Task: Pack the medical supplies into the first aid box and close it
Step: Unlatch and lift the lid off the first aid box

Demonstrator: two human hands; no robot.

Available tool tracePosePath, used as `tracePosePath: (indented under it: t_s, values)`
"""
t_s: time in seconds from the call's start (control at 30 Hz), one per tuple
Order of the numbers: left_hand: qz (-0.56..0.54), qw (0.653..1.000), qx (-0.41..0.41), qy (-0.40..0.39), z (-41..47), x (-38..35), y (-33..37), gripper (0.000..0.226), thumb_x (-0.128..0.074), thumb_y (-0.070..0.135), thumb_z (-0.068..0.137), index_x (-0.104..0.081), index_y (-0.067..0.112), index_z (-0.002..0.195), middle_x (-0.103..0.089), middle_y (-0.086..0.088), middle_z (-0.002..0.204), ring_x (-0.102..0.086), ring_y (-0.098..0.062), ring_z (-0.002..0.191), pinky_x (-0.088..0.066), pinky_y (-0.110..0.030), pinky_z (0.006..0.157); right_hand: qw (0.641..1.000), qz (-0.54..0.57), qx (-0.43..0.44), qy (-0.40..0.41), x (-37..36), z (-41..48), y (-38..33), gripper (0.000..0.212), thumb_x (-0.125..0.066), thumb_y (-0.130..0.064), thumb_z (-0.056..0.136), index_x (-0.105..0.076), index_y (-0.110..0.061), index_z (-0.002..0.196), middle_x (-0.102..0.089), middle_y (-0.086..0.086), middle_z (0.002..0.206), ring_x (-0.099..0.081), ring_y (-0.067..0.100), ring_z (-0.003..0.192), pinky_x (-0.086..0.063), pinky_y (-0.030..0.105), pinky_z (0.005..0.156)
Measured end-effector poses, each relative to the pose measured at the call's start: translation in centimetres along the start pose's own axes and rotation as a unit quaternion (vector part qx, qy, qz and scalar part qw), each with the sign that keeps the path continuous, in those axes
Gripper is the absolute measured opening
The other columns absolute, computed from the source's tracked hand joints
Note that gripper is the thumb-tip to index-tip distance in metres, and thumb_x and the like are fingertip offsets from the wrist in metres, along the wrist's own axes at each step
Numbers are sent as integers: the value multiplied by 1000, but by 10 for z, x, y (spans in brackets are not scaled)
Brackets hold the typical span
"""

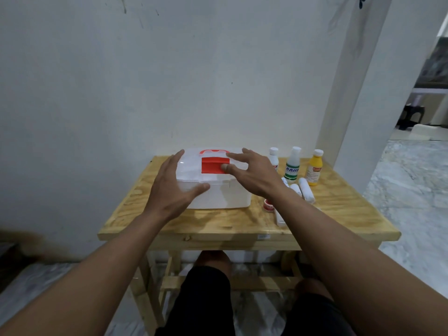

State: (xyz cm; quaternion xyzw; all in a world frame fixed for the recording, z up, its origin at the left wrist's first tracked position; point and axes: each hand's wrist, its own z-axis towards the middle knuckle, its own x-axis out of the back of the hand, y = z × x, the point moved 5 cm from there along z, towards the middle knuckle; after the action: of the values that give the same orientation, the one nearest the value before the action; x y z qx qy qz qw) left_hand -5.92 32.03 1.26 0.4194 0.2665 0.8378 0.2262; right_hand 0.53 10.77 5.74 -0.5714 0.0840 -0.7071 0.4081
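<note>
A white translucent first aid box (225,195) with a red latch (212,164) and red handle stands shut on the wooden table (213,224). My left hand (172,187) hovers at the box's left front corner, fingers spread, thumb by the front wall. My right hand (254,173) reaches over the lid's right side, thumb touching the red latch. Right of the box stand a small white bottle (274,157), a clear bottle with a green label (292,163) and a yellow bottle (314,169). White bandage rolls (306,192) lie in front of them.
A small red-and-white tin (268,205) and a flat white packet (280,218) lie partly hidden under my right forearm. The table stands against a white wall; a white pillar rises at the right. My knees are under the table's front edge.
</note>
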Motion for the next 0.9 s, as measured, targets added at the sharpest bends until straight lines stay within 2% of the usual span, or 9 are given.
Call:
tracePosePath:
  t_s: [0.07,0.17,0.27,0.33,0.43,0.53,0.6,0.77,0.9]
  values:
    - [12,1000,-13,-3,1,-1,-3,111,-87,52,65,-23,35,154,-34,3,157,-36,-19,139,-38,-38,108,1000,13,-8,2,3,3,0,57,-59,-63,86,-57,-39,138,-38,6,157,-32,23,145,-31,42,111]
    - [26,999,-33,5,3,0,-2,117,-93,42,62,-22,32,155,-35,0,156,-38,-23,138,-40,-38,105,1000,23,-12,3,6,8,-1,55,-60,-64,84,-61,-40,133,-44,5,153,-38,23,142,-34,37,105]
    - [30,999,-42,-1,4,-1,-3,112,-86,53,67,-20,33,156,-34,-1,157,-41,-24,136,-44,-40,101,999,48,-12,7,11,12,-3,53,-64,-60,83,-66,-34,129,-54,1,145,-44,19,137,-33,28,94]
    - [47,997,-53,7,5,3,-5,100,-72,64,76,-18,35,155,-33,0,158,-42,-23,136,-43,-40,101,998,64,-12,7,13,15,-5,52,-66,-60,81,-70,-31,124,-61,-3,138,-50,16,131,-36,26,91]
    - [61,996,-61,36,10,11,-4,79,-59,57,91,-21,33,155,-38,-2,156,-44,-24,135,-42,-42,103,997,81,-8,10,19,18,-10,49,-65,-60,81,-73,-30,118,-66,-6,130,-56,14,124,-39,26,88]
    - [23,996,-58,64,21,22,-2,55,-54,40,100,-37,27,150,-51,-5,142,-52,-21,123,-42,-34,97,994,108,-10,13,27,24,-17,42,-65,-56,85,-75,-27,114,-67,-4,129,-57,14,119,-37,27,87]
    - [5,993,-71,91,31,28,2,40,-49,38,103,-52,24,140,-58,-5,131,-56,-20,114,-45,-34,93,992,128,-15,8,30,29,-20,40,-63,-54,87,-76,-25,112,-68,-3,127,-57,12,113,-38,28,87]
    - [-64,993,-12,95,66,36,8,28,-45,41,103,-65,25,114,-70,4,108,-63,-16,98,-45,-31,81,982,186,-25,35,39,46,-19,48,-54,-50,93,-68,-19,126,-64,-1,133,-56,15,123,-41,29,94]
    - [-112,990,57,63,96,35,4,31,-43,51,98,-67,31,100,-73,11,96,-70,-17,89,-55,-44,87,980,187,-30,66,38,50,-12,63,-39,-58,98,-44,-21,148,-45,0,152,-43,18,138,-34,34,107]
